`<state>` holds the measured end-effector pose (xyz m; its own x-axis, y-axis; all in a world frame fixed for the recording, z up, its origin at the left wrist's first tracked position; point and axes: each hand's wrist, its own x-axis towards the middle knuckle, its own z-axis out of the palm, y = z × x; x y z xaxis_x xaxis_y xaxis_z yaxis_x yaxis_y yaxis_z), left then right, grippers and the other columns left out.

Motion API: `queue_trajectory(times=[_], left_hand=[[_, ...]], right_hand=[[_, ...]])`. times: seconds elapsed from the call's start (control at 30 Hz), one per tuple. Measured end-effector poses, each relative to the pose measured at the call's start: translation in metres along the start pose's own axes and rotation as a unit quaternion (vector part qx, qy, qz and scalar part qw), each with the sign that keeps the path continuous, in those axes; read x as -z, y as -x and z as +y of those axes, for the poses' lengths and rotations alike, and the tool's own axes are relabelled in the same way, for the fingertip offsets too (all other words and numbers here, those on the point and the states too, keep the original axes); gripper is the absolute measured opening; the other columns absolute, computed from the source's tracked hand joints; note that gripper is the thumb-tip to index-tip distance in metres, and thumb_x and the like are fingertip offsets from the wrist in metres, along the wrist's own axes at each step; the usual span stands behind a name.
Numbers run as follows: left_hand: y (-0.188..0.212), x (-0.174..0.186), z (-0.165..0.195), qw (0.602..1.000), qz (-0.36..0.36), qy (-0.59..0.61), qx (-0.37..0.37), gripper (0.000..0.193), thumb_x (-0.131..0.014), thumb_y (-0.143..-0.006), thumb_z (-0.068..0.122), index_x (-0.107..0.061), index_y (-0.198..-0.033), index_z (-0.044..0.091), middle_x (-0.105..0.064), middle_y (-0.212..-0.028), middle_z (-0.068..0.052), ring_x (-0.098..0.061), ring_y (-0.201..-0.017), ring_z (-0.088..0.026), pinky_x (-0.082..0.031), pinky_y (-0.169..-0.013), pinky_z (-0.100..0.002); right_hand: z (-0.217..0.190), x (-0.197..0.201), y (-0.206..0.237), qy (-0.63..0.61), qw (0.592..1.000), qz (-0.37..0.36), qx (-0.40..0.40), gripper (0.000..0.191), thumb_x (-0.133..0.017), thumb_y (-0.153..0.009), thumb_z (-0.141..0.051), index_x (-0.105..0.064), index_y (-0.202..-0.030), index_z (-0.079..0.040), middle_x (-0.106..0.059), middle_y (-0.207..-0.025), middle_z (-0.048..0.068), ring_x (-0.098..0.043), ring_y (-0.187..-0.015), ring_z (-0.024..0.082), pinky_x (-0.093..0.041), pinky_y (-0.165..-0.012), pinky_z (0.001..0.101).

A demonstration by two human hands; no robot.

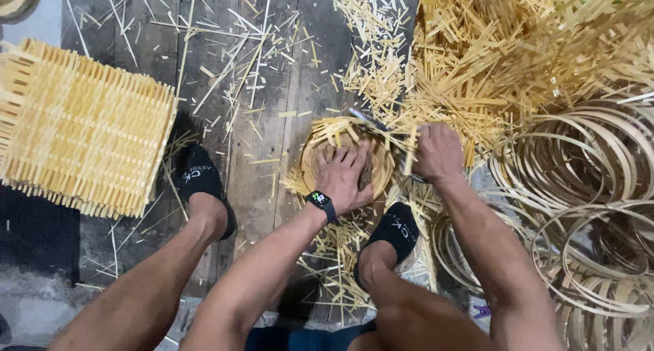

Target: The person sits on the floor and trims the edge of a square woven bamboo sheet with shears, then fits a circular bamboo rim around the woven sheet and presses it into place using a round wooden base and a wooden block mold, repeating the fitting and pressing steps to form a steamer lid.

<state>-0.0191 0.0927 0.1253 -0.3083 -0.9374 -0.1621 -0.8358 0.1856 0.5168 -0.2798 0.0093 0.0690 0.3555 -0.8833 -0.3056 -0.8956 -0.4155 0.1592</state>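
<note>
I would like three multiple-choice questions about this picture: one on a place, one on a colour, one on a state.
1. Where does the woven mat lie?
A. at the picture's left
B. on the hoops
C. under the right hand

2. What colour are the slippers?
A. white
B. black
C. red

3. How is the left hand?
A. lifted in the air
B. pressed flat on the small round basket
C. holding a hoop

Answers:
1 A, it lies on the planks, far from the hoops.
2 B, both are black.
3 B, its fingers are spread on the basket, while the right hand is closed at the rim.
</note>
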Motion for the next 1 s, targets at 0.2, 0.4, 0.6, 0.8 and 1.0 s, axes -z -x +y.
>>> queue_trajectory(times=[0.2, 0.4, 0.6, 0.8, 1.0], left_hand=[[-0.005, 0.017, -0.012, 0.995, -0.061, -0.043, -0.072, 0.097, -0.076, -0.066, 0.036, -0.041, -0.152, 0.01, -0.06, -0.131, -0.016, -0.05, -0.13, -0.034, -0.02, -0.114, -0.07], [-0.004, 0.021, -0.019, 0.979, -0.144, -0.061, -0.134, 0.101, -0.077, -0.064, 0.039, -0.038, -0.154, 0.014, -0.057, -0.139, -0.011, -0.047, -0.138, -0.033, -0.021, -0.116, -0.068], [0.006, 0.001, 0.01, 0.984, 0.152, 0.028, 0.084, 0.12, -0.087, -0.063, 0.059, -0.032, -0.158, 0.01, -0.032, -0.151, -0.029, -0.029, -0.138, -0.049, -0.019, -0.113, -0.069], [-0.001, -0.014, 0.025, 0.966, 0.16, 0.057, 0.193, 0.104, -0.085, -0.062, 0.052, -0.043, -0.147, 0.008, -0.041, -0.146, -0.023, -0.033, -0.135, -0.05, -0.028, -0.114, -0.063], [0.006, 0.001, 0.002, 0.988, 0.12, 0.065, 0.072, 0.105, -0.086, -0.056, 0.049, -0.048, -0.144, 0.007, -0.043, -0.144, -0.023, -0.033, -0.135, -0.051, -0.031, -0.113, -0.063]], right_hand=[[0.019, -0.011, -0.002, 0.023, 0.999, -0.043, 0.007, 0.031, -0.068, -0.089, -0.025, -0.063, -0.11, -0.003, -0.064, -0.103, 0.015, -0.062, -0.095, 0.025, -0.055, -0.081, 0.0386], [0.008, -0.016, -0.004, -0.051, 0.996, 0.062, 0.041, 0.039, -0.067, -0.076, -0.028, -0.064, -0.105, -0.002, -0.064, -0.099, 0.016, -0.063, -0.095, 0.029, -0.054, -0.083, 0.0417], [0.027, -0.029, 0.007, 0.011, 0.999, 0.048, 0.024, 0.023, -0.063, -0.092, -0.02, -0.065, -0.11, -0.006, -0.065, -0.103, 0.013, -0.063, -0.097, 0.025, -0.055, -0.077, 0.0391], [0.013, -0.036, -0.004, 0.018, 0.999, 0.042, 0.023, 0.051, -0.062, -0.078, -0.045, -0.065, -0.111, -0.006, -0.065, -0.099, 0.015, -0.063, -0.088, 0.026, -0.058, -0.073, 0.0391], [0.028, -0.033, 0.008, -0.009, 1.0, -0.012, 0.008, 0.037, -0.059, -0.088, -0.039, -0.068, -0.107, -0.008, -0.067, -0.099, 0.014, -0.065, -0.09, 0.025, -0.058, -0.075, 0.0383]])
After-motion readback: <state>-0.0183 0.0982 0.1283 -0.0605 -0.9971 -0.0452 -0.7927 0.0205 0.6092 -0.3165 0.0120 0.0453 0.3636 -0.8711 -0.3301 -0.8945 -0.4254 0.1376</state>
